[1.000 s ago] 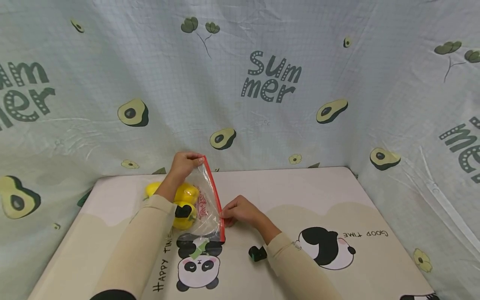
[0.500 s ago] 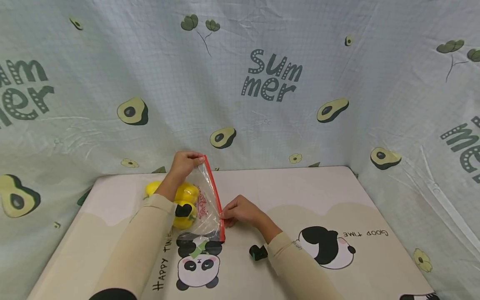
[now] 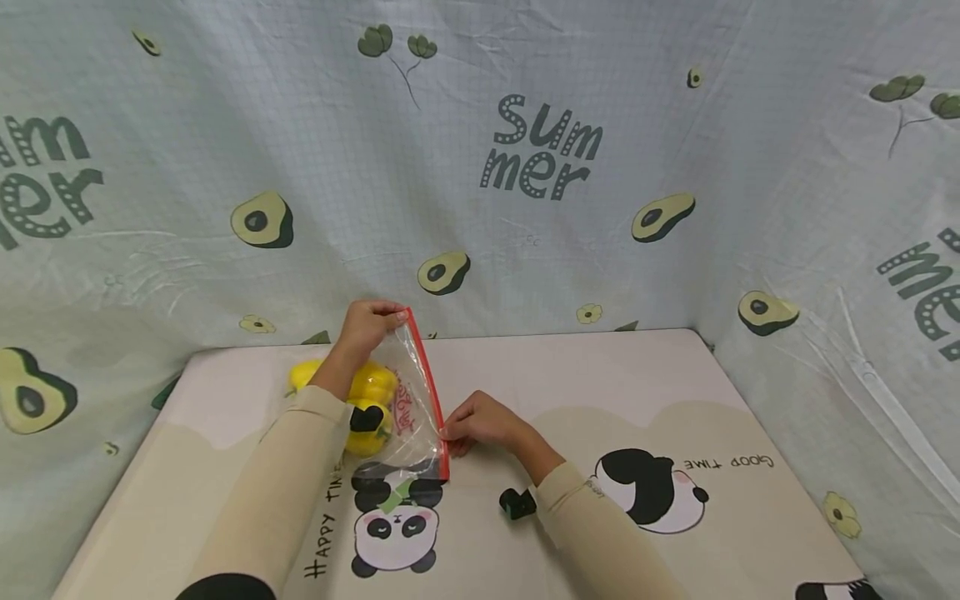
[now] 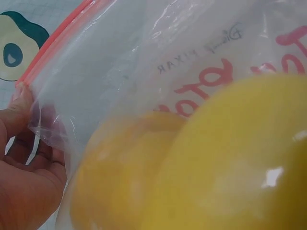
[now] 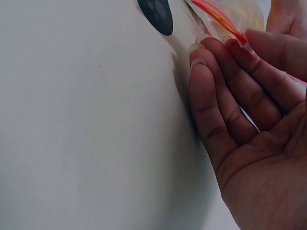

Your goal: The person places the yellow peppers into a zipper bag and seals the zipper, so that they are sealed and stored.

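Note:
A clear plastic zip bag (image 3: 412, 417) with a red zip strip (image 3: 427, 375) stands tilted on the table's left half. Several yellow bell peppers (image 3: 372, 386) show in and around it; one pepper (image 4: 120, 163) looks dulled behind the plastic, while a brighter pepper (image 4: 240, 163) fills the front of the left wrist view. Whether that one is inside, I cannot tell. My left hand (image 3: 367, 329) pinches the strip's upper far end. Lower down the same strip, my right hand (image 3: 483, 421) pinches it between thumb and forefinger, the other fingers gently bent in the right wrist view.
The tabletop (image 3: 555, 375) has a pale cover with printed pandas (image 3: 395, 537) and lettering. A patterned curtain (image 3: 540, 242) hangs behind and beside it. Small black objects sit by both wrists, the right one (image 3: 517, 504) just over the table.
Both hands keep their places on the zip strip, and the bag stays put. Only the head view has shifted very slightly.

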Demonstrator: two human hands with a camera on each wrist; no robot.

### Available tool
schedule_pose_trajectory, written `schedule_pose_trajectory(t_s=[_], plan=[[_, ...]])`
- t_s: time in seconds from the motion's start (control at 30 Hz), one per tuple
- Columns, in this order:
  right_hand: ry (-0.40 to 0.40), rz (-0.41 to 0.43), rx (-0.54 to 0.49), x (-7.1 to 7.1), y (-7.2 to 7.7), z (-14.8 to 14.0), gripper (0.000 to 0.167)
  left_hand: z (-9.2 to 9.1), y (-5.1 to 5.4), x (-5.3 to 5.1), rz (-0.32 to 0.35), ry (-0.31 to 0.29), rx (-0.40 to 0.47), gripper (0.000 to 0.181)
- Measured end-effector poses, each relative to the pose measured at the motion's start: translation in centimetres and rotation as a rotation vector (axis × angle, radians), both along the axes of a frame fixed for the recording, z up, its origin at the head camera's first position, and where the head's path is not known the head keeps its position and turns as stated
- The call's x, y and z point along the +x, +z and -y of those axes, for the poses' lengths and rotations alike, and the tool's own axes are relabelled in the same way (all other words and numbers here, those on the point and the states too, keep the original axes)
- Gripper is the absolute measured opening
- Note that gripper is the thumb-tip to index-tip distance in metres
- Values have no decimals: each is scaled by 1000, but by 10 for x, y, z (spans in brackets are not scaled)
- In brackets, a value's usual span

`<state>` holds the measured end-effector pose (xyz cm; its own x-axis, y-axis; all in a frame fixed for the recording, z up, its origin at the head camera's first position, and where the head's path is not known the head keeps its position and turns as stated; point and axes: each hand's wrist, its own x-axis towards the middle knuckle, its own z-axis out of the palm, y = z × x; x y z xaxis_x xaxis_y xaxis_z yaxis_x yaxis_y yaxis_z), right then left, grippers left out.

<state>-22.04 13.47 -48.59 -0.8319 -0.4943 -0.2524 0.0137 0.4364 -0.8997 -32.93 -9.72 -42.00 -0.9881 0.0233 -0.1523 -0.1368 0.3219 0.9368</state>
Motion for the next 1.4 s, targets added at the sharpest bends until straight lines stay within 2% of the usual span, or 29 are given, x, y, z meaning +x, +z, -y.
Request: schedule_pose_trajectory(t_s=[0.6, 0.83, 1.4], plan=[[17, 25, 24, 2, 0, -1, 19, 1, -1, -1, -2, 4, 0, 32], [52, 10, 23, 3, 0, -3, 19, 1, -2, -2, 2, 6, -3, 31], [109, 32, 22, 7, 1, -3, 18, 2, -1, -2, 18, 19, 5, 32]])
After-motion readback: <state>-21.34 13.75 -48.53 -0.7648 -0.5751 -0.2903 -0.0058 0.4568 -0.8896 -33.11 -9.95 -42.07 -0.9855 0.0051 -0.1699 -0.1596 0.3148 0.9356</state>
